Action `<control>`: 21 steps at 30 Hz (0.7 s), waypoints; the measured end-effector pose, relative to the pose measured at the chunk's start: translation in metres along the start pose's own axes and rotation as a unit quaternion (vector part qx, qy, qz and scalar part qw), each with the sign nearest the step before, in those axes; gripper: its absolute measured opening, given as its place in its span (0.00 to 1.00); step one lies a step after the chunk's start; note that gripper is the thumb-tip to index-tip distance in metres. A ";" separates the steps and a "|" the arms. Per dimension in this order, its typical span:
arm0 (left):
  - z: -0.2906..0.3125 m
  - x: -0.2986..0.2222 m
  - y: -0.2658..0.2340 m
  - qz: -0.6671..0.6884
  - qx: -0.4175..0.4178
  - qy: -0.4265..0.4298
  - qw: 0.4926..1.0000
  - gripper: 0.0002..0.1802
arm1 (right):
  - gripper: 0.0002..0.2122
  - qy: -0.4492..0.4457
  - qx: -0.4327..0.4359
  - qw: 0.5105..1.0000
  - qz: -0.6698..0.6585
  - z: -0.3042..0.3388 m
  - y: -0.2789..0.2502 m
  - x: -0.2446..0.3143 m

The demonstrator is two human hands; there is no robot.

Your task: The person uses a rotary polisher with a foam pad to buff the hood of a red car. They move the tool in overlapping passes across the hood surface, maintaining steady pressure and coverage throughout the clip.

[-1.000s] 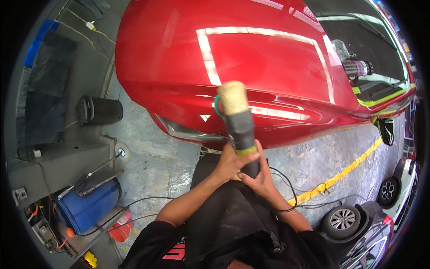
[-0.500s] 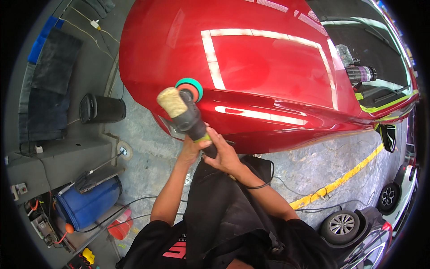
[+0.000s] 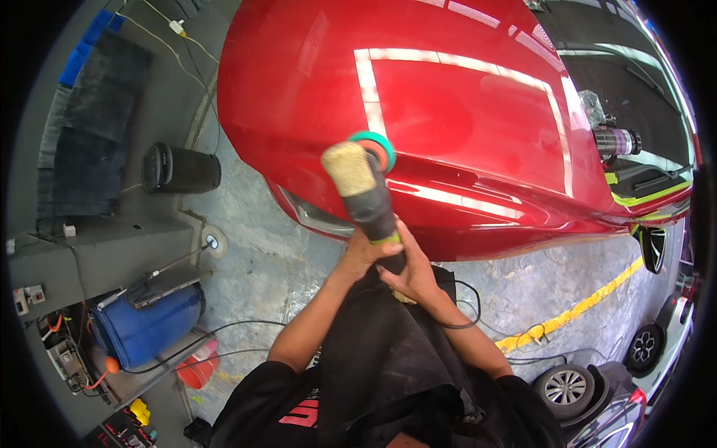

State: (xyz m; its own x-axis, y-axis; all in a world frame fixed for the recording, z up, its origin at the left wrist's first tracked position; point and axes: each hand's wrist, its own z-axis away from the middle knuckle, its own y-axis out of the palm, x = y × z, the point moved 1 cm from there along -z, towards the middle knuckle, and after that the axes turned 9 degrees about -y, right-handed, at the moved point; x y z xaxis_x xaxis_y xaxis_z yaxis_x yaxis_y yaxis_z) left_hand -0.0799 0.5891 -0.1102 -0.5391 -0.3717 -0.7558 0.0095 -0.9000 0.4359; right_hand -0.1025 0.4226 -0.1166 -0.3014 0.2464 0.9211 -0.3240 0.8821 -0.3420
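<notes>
Both of my hands are wrapped round the handle of a car polisher [image 3: 367,205] with a black body and a tan cover on its head. My left hand [image 3: 361,252] grips it from the left side, and my right hand [image 3: 414,270] from the right, close to the handle's end. A round teal and orange polishing pad [image 3: 379,149] shows past the polisher's head, over the near edge of the red car hood [image 3: 299,104]. Whether the pad touches the paint I cannot tell. The polisher's black cord [image 3: 472,299] loops beside my right forearm.
Purple-labelled bottles [image 3: 617,142] stand at the windshield's base. A side mirror [image 3: 653,249] juts out at right. To the left are a black speaker-like bin [image 3: 181,169], a blue drum [image 3: 153,321] and a red bucket [image 3: 197,371]. Hoses and cords [image 3: 239,324] cross the floor.
The polisher and both hands have moved right along the hood's near edge, and its head now points more straight away from me. The whole view has shifted slightly.
</notes>
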 end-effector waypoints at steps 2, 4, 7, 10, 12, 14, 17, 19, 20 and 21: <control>0.000 0.002 -0.023 0.022 -0.017 0.025 0.999 0.37 | 0.50 0.001 0.046 0.999 0.029 -0.020 0.006 0.013; 0.000 -0.001 -0.040 0.090 -0.004 0.041 0.995 0.36 | 0.51 0.046 0.094 0.994 0.039 -0.036 0.015 0.025; 0.005 -0.019 -0.029 0.104 0.014 0.047 0.993 0.35 | 0.52 0.042 0.099 0.993 0.039 -0.037 0.016 0.020; -0.001 0.003 -0.020 0.066 -0.007 0.018 0.998 0.37 | 0.52 0.032 0.079 0.996 0.011 -0.027 -0.005 0.023; 0.001 0.008 0.013 0.030 -0.009 0.007 0.999 0.34 | 0.53 0.018 0.048 0.999 -0.009 -0.005 -0.024 0.012; -0.002 0.020 0.041 -0.030 -0.011 0.012 0.999 0.32 | 0.53 0.024 0.020 0.998 -0.047 0.019 -0.041 0.005; 0.005 0.020 0.073 -0.026 0.051 -0.016 0.998 0.30 | 0.54 0.101 -0.013 0.989 -0.106 0.053 -0.053 0.011; 0.012 0.019 0.079 -0.045 0.044 -0.001 0.998 0.28 | 0.55 0.143 -0.011 0.982 -0.122 0.056 -0.056 0.027; 0.018 0.016 0.077 -0.047 0.018 -0.005 0.999 0.28 | 0.55 0.130 0.005 0.984 -0.125 0.053 -0.055 0.033; 0.025 0.010 0.070 -0.049 -0.007 -0.009 0.999 0.27 | 0.55 0.117 0.021 0.985 -0.128 0.046 -0.051 0.037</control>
State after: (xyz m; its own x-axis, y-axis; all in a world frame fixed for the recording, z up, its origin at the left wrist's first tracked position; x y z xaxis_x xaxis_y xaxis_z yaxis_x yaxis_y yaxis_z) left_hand -0.1060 0.5281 -0.0747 -0.5538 -0.2772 -0.7852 -0.0319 -0.9352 0.3527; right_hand -0.1381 0.3684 -0.0730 0.0085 0.1075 0.9942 -0.4014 0.9110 -0.0951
